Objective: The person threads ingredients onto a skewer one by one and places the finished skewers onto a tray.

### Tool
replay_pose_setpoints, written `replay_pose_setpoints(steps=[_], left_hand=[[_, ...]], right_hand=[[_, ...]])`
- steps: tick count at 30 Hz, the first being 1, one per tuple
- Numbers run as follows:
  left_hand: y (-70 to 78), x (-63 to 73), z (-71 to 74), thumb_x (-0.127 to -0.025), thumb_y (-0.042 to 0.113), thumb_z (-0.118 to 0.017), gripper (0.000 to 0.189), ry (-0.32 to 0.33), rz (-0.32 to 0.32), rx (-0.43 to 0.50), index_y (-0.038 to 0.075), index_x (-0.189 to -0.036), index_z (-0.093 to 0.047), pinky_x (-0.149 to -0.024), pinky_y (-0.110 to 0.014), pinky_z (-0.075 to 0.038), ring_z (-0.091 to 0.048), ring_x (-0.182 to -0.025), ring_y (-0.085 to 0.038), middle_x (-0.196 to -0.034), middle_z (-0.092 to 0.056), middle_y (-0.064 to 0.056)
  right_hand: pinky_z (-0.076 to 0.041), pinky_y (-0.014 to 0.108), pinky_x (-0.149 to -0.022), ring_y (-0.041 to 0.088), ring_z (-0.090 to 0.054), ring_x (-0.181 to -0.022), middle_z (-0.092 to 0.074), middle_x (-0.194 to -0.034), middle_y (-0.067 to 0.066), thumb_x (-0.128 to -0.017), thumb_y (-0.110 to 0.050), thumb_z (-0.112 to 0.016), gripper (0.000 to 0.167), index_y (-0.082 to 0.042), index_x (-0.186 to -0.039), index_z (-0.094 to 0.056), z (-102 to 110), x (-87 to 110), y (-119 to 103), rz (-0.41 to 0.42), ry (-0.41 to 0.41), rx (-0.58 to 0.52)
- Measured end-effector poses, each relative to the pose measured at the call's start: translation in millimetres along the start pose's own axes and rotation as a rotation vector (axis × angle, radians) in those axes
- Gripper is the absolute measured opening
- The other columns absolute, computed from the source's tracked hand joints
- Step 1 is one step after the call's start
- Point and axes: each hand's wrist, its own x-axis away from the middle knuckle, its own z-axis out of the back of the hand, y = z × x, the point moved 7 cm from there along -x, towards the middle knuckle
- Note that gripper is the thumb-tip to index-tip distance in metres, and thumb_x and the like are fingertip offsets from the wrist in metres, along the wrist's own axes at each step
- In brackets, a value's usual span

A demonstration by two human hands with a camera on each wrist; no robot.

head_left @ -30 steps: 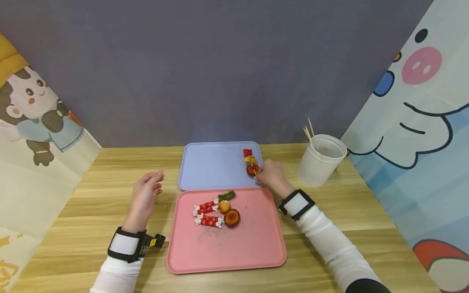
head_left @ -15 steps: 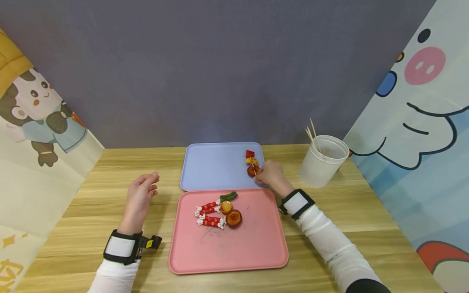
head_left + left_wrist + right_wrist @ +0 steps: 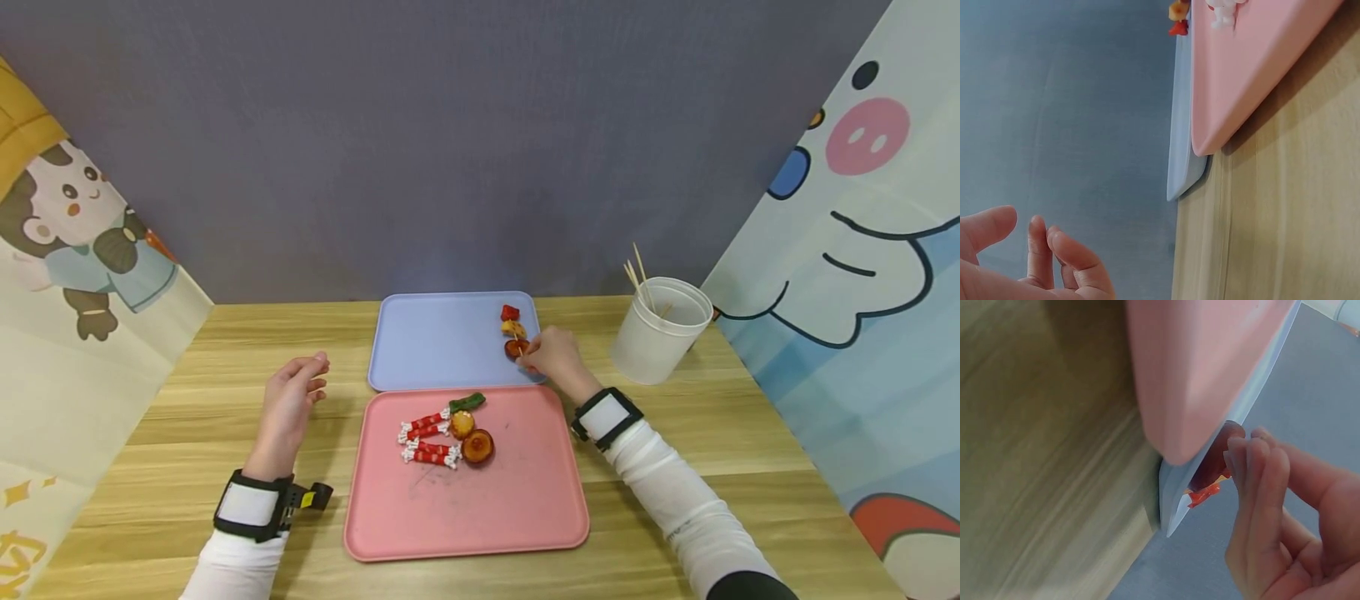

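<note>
Your right hand (image 3: 553,354) pinches the food skewer (image 3: 513,328) by its stick end, on the blue tray (image 3: 435,342); left hand (image 3: 291,396), half-open, empty, near the pink tray (image 3: 517,508).

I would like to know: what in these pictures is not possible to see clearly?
Near end of the skewer: head view, covered by the right hand.
Lower ends of the sticks: head view, hidden by the cup.
Most of the red rolls: left wrist view, cut off by the top edge.
Marks on the pink tray: head view, too small to identify.
</note>
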Motion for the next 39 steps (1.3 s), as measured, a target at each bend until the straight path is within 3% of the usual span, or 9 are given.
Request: replay_pose_setpoints(steps=[9,16,20,23,26,32,35,39], left_hand=[[-2.3,-0.6,-2.1,-0.091,0.030,-0.062,0.017,-0.003,0.008,-0.016,0.017,-0.080,-0.061,-0.070,-0.024,-0.044,-0.052,-0.078,-0.010,-0.086,-0.060,0.010],[-4.6,-2.5,-6.9,-0.092,0.031,-0.062,0.017,-0.018,0.001,-0.039,0.017,-0.082,-0.060,-0.072,-0.025,-0.045,-0.053,-0.079,-0.010,-0.089,-0.059,0.009],[-4.9,-3.8,-10.9,-0.092,0.030,-0.061,0.017,0.018,-0.024,-0.110,0.013,-0.091,-0.061,-0.072,-0.024,-0.047,-0.054,-0.080,-0.009,-0.090,-0.059,0.008],[-3.5,-4.1,-19.0,-0.094,0.028,-0.059,0.025,0.036,-0.054,-0.216,0.006,-0.106,-0.060,-0.075,-0.024,-0.048,-0.054,-0.083,-0.009,-0.093,-0.058,0.009],[-1.2,-3.9,-32.4,-0.095,0.026,-0.056,0.034,0.010,-0.092,-0.322,0.002,-0.120,-0.056,-0.078,-0.026,-0.047,-0.052,-0.090,-0.008,-0.105,-0.058,0.004],[1.8,-5.3,-60.7,-0.096,0.016,-0.054,0.035,-0.059,-0.153,-0.382,0.000,-0.127,-0.053,-0.079,-0.023,-0.045,-0.051,-0.097,-0.007,-0.127,-0.053,-0.016],[2.2,-6.2,-72.1,-0.095,0.015,-0.055,0.035,-0.079,-0.170,-0.374,0.000,-0.126,-0.054,-0.080,-0.025,-0.045,-0.052,-0.099,-0.010,-0.129,-0.053,-0.018],[0.3,-7.2,-83.0,-0.095,0.017,-0.055,0.035,-0.095,-0.179,-0.380,0.000,-0.126,-0.053,-0.083,-0.030,-0.045,-0.053,-0.104,-0.019,-0.126,-0.054,-0.017]], right_hand=[[-0.046,0.031,-0.067,0.015,-0.060,-0.060,-0.066,-0.058,-0.001,-0.075,-0.028,-0.080,0.020,-0.009,-0.072,-0.076,2.0,2.2,-0.1,0.011,0.039,-0.029],[-0.044,0.025,-0.054,0.013,-0.058,-0.056,-0.069,-0.067,0.002,-0.078,-0.027,-0.078,0.018,-0.009,-0.076,-0.077,5.2,5.2,-1.6,0.026,0.046,-0.036],[-0.041,0.024,-0.049,0.013,-0.055,-0.055,-0.068,-0.067,0.002,-0.083,-0.027,-0.072,0.019,-0.009,-0.080,-0.077,11.6,10.5,-2.8,0.053,0.087,-0.066],[-0.045,0.026,-0.051,0.014,-0.060,-0.058,-0.070,-0.072,0.003,-0.088,-0.027,-0.067,0.021,-0.008,-0.088,-0.076,25.3,19.8,-4.6,0.108,0.204,-0.122],[-0.052,0.032,-0.057,0.017,-0.066,-0.064,-0.072,-0.078,0.007,-0.090,-0.023,-0.064,0.021,-0.006,-0.096,-0.074,47.1,36.0,-5.1,0.196,0.404,-0.160],[-0.055,0.038,-0.062,0.025,-0.068,-0.068,-0.072,-0.084,0.014,-0.093,-0.019,-0.061,0.021,-0.001,-0.097,-0.071,87.6,73.6,8.7,0.299,0.792,-0.192],[-0.052,0.033,-0.063,0.026,-0.066,-0.068,-0.071,-0.081,0.013,-0.093,-0.019,-0.060,0.021,0.000,-0.091,-0.069,102.8,88.7,19.4,0.317,0.940,-0.224],[-0.046,0.017,-0.068,0.027,-0.063,-0.067,-0.068,-0.076,0.015,-0.091,-0.010,-0.061,0.017,0.003,-0.084,-0.067,118.1,102.6,34.2,0.342,1.098,-0.296]])
